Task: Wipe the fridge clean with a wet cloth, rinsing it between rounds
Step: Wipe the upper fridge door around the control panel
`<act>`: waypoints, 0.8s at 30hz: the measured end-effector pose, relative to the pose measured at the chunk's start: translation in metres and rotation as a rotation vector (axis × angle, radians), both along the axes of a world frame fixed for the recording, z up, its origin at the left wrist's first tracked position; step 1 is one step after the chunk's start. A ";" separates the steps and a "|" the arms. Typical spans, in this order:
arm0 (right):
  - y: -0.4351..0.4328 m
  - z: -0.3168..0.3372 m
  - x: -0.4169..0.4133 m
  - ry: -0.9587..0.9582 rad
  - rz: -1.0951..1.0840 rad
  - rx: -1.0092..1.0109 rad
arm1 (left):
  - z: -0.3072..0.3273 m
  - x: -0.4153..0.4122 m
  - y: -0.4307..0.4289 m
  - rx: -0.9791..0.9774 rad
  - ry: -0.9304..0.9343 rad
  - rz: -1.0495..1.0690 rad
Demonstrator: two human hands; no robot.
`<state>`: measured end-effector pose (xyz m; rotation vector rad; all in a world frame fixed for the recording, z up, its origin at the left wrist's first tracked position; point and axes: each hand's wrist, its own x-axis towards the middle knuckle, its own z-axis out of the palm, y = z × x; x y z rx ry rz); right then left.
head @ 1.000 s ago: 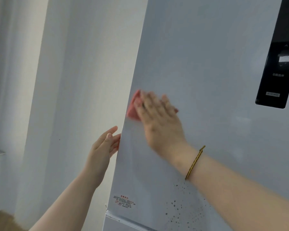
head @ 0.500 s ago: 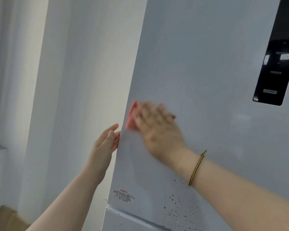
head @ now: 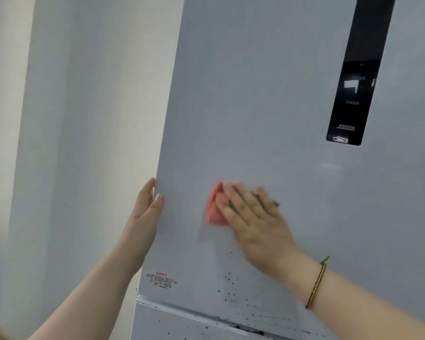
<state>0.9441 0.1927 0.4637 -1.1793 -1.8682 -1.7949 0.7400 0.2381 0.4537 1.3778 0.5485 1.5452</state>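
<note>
The pale grey upper fridge door (head: 255,106) fills most of the head view. My right hand (head: 253,224) lies flat on it with straight fingers, pressing a pink cloth (head: 215,209) against the door; the cloth shows only at my fingertips. Dark specks (head: 231,288) dot the door below that hand, near its bottom edge. My left hand (head: 146,207) holds the door's left edge, thumb on the front face, fingers hidden round the side.
A black control panel (head: 353,77) runs down the door at the upper right. A red warning sticker (head: 161,280) sits at the door's lower left corner. The speckled lower door (head: 182,322) starts just beneath. A white wall (head: 84,143) stands close on the left.
My right hand has slid the cloth down and to the right, away from the door's left edge. My left thumb has come round onto the door's front face.
</note>
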 end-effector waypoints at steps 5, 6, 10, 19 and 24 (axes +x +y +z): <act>-0.006 -0.016 0.008 -0.212 0.033 -0.167 | -0.002 -0.001 -0.003 0.011 0.027 0.027; -0.007 0.001 0.010 -0.133 0.059 -0.098 | -0.004 -0.001 -0.002 0.004 0.035 0.037; -0.004 0.026 0.000 0.267 0.080 0.147 | -0.020 -0.003 0.001 -0.048 0.069 0.076; 0.018 -0.105 -0.057 -0.123 -0.008 -0.417 | -0.036 -0.011 0.000 -0.056 0.153 0.086; 0.030 -0.060 -0.073 0.205 0.069 -0.219 | -0.040 -0.009 -0.004 -0.032 0.110 0.038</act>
